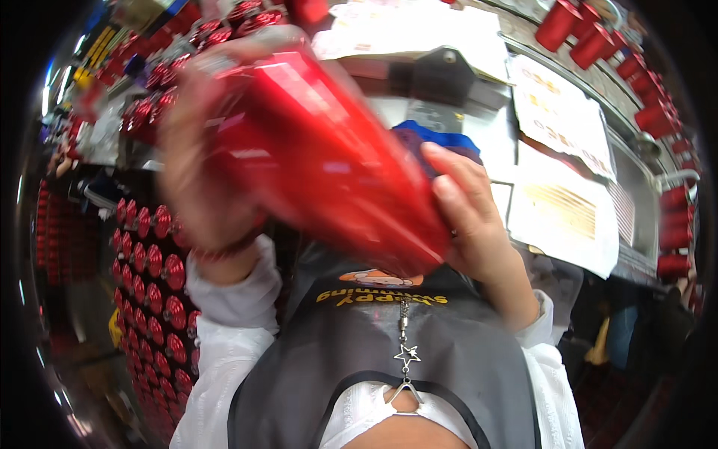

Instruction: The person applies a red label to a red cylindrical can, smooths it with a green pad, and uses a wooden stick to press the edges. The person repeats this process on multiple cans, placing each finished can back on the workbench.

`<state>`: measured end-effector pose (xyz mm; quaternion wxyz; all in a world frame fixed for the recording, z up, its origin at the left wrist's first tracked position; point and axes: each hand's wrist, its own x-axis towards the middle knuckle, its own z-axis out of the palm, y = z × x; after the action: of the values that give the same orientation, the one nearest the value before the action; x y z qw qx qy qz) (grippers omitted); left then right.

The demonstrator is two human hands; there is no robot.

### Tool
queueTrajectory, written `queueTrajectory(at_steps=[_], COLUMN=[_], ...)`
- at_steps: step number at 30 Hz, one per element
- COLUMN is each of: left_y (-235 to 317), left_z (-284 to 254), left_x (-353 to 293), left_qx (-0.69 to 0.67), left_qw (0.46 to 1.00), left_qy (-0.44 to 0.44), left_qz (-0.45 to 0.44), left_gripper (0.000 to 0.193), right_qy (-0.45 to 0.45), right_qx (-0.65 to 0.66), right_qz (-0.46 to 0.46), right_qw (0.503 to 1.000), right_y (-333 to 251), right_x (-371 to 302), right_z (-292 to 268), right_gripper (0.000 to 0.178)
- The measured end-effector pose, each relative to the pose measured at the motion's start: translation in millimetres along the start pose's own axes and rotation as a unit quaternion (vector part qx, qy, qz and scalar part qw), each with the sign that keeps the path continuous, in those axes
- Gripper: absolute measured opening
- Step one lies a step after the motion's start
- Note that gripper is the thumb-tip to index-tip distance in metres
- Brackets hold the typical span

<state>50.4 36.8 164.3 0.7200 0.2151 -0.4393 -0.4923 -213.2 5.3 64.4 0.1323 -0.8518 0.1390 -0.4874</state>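
Holding a red cylinder (321, 157) aslant, clasping its upper-left end with left hand (187, 146), gripping its lower-right end with right hand (476, 213).

The left hand (187, 157) and red vessel (321, 157) are blurred, the latter partly hiding the apron (479, 359).

Left hand (185, 153) is curving wide (a blur, from where I'm standing) | right hand (479, 232) is standing opposite, slightly lower, fingers (455, 170) pointing up and leftward | both wrists (516, 293) are showing just below, arms angling up before the body
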Motion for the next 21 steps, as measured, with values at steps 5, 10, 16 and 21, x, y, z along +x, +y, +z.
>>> queueTrajectory(at_steps=[5,10,16,21], left_y=[-156.8,-225.0,-238.6,-230.2], left_z=[-28.2,-30.1,-39.5,-60.5], left_x=[89.7,111.6,122.8,133.1], left_qx=[-0.251,-0.069,0.001,-0.115], left_qw=[0.915,0.947,0.951,0.919], left_qy=[-0.099,0.029,0.001,-0.131], left_qz=[-0.301,-0.314,-0.309,-0.353], left_gripper=[0.054,0.063,0.054,0.066], right_qy=[-0.017,0.002,0.029,0.055], right_qx=[-0.126,-0.154,-0.167,-0.164], right_qz=[0.134,0.220,0.209,0.204], right_qw=[0.983,0.963,0.963,0.964], right_y=[-1.5,22.2,27.3,24.8], right_x=[-33.0,-44.5,-39.9,-35.9], right_z=[-27.1,-15.2,-8.6,-4.6], right_gripper=[0.078,0.076,0.081,0.080])
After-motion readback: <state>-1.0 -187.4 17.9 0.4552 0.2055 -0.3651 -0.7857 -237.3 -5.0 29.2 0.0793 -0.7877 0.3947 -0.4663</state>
